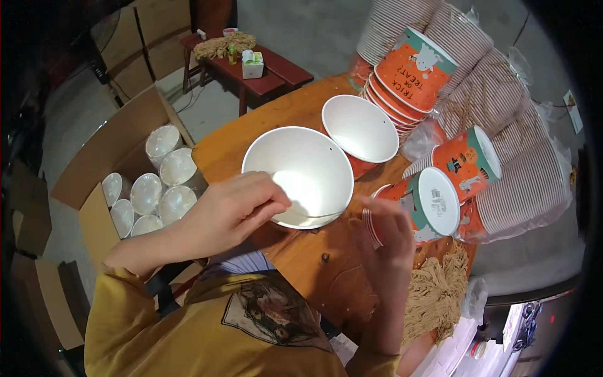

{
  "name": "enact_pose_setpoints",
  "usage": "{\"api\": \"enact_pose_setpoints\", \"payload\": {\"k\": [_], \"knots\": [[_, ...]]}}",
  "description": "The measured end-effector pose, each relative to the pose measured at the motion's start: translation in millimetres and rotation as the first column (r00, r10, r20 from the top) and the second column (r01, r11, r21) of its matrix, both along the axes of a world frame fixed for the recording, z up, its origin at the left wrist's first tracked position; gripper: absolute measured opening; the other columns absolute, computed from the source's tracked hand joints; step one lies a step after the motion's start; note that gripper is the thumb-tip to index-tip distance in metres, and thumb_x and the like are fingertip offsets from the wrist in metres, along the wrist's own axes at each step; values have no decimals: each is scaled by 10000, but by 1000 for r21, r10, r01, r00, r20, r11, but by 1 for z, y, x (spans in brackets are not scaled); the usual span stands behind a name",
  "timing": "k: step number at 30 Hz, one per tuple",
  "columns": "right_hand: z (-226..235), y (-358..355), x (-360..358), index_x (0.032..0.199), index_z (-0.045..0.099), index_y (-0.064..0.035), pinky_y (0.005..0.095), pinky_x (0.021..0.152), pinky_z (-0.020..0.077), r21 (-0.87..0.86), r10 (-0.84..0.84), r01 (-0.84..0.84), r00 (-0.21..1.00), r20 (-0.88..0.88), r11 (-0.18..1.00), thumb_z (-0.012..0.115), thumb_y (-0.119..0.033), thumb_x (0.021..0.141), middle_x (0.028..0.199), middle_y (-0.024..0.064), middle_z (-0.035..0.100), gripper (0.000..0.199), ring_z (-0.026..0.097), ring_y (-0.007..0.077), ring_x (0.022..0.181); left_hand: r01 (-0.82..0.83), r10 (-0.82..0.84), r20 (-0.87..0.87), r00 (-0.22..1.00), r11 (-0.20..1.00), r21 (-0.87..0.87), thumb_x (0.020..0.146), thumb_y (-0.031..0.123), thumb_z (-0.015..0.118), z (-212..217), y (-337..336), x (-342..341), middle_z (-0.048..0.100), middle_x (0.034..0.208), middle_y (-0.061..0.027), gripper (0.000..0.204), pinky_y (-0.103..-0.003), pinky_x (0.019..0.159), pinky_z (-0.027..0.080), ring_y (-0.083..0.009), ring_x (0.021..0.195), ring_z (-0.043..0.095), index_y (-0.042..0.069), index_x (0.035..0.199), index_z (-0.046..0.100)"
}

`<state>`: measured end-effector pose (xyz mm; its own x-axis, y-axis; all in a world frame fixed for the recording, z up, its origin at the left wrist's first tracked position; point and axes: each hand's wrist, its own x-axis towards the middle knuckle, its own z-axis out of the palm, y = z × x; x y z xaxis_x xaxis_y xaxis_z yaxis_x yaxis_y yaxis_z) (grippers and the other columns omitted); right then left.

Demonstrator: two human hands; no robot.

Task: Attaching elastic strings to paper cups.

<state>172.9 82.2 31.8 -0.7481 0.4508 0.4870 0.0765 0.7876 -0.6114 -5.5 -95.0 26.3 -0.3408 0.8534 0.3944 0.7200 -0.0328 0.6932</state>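
A white-lined paper bucket (298, 144) stands with its open mouth toward me at the middle of the wooden table. My left hand (242, 207) is closed at its near rim, thumb and fingers pinching a thin tan cord (323, 217). From there the cord runs across the near part of the bucket to my right hand (388, 232). That hand is raised at the bucket's right side, fingers curled and somewhat blurred, and appears to grip the cord's other stretch. Just behind stands a second open bucket (361, 125), with a small hole near its rim.
Orange and green printed buckets (418, 69) are stacked at the far right, beside plastic-wrapped stacks (518, 188). A bundle of tan cords (433, 295) hangs at the table's right edge. On the left, a cardboard box (100, 213) holds several wrapped stacks. A red bench (270, 69) stands behind.
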Motion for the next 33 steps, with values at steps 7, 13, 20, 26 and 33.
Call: {"api": "enact_pose_setpoints", "payload": {"k": [7,13,20,26,33], "knots": [[0,-29,-27,1138,563,-32,229,665,461,-488,175,-224,974,-146,843,669,11,857,891,28,588,303,552,77,761,174,-96,-361,928,966,190,858,90,634,19,29,3,511,818,-85,118,-382,649,468,-267,788,557,28,876,535],[-10,-24,-36,1027,599,-44,242,564,437,-494,189,-208,978,-90,844,686,-59,871,762,23,573,180,524,75,640,147,-60,-430,901,974,174,799,55,704,3,22,-4,550,832,-99,162,-358,661,476,-276,777,584,28,927,609],[-16,-13,-36,907,595,-30,239,605,458,-490,176,-131,983,46,862,628,-51,882,804,36,588,47,552,92,674,159,-125,-405,906,986,52,751,-37,660,-3,-4,-40,589,985,-103,311,-411,848,473,-290,961,588,58,1042,603],[-23,-13,-41,882,558,-25,218,553,432,-652,196,-214,975,-102,728,596,-64,913,773,0,569,63,511,53,609,225,-267,-474,839,964,-144,805,53,619,-23,-19,-62,572,963,-73,249,-435,1023,350,-250,1021,549,70,1051,584],[-19,-32,-37,896,572,-56,257,522,440,-320,117,-145,988,-104,936,648,-165,903,712,14,585,133,508,90,539,164,-169,-36,985,981,-106,895,86,561,1,-20,-37,581,918,-82,225,-387,897,437,-258,974,572,54,1116,592]]}}
